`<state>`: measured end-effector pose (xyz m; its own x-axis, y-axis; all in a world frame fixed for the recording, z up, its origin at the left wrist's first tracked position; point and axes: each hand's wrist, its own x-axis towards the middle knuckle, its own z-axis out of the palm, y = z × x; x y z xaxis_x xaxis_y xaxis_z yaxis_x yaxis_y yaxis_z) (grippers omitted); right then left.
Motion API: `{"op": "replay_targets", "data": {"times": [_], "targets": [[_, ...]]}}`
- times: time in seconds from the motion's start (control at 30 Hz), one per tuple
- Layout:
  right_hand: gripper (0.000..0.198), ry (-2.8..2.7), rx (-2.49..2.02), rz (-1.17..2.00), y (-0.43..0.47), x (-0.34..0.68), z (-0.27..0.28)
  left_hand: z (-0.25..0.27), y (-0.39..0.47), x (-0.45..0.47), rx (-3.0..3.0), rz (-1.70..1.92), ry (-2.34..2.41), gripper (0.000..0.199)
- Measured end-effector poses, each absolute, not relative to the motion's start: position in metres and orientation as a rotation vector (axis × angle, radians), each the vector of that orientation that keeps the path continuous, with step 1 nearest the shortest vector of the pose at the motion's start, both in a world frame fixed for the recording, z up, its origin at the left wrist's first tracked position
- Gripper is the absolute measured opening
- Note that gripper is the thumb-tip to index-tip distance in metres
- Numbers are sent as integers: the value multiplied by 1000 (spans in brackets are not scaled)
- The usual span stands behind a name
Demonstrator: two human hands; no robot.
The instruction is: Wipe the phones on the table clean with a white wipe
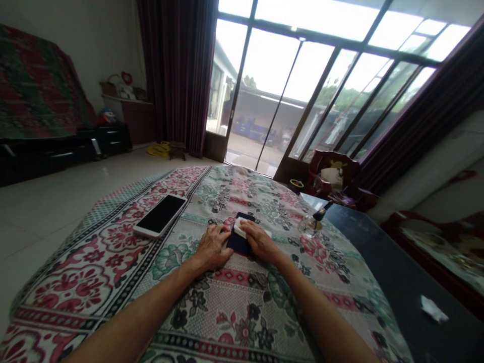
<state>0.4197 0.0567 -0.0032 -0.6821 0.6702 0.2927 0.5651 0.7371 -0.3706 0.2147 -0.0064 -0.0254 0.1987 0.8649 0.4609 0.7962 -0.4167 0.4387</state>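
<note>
A dark blue, flat, rectangular object (238, 246), perhaps a phone, lies on the patterned tablecloth (242, 297) in front of me. My left hand (214, 247) grips its left edge, with the thumb near its lower corner. In my right hand (260, 242) is a folded white tissue (239, 228), pressed against the object's upper part. The fingers partly hide both things. Left of my hands rests a large white-framed tablet (161, 217) with a dark screen. A clear glass jar (310, 226) with a black top stands to the right.
A dark table (381, 272) adjoins on the right, bearing a crumpled white tissue (434, 308). Beyond stand a red-brown wooden chair (333, 171) and glass doors (264, 101). A black cabinet (64, 154) and a yellow item (159, 148) are at the far left.
</note>
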Motion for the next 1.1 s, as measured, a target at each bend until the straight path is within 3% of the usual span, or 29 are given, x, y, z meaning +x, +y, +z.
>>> {"op": "replay_targets", "data": {"times": [0.33,0.83,1.1], "targets": [[40,-2322,-1121,438,109,400,-7,-22,-7,213,2394,968,1624,37],[40,-2542,-954,382,4,421,-3,-27,-7,215,2383,1093,1610,29],[39,-2535,-953,402,7,420,3,-24,-9,215,2385,1033,1633,32]]}}
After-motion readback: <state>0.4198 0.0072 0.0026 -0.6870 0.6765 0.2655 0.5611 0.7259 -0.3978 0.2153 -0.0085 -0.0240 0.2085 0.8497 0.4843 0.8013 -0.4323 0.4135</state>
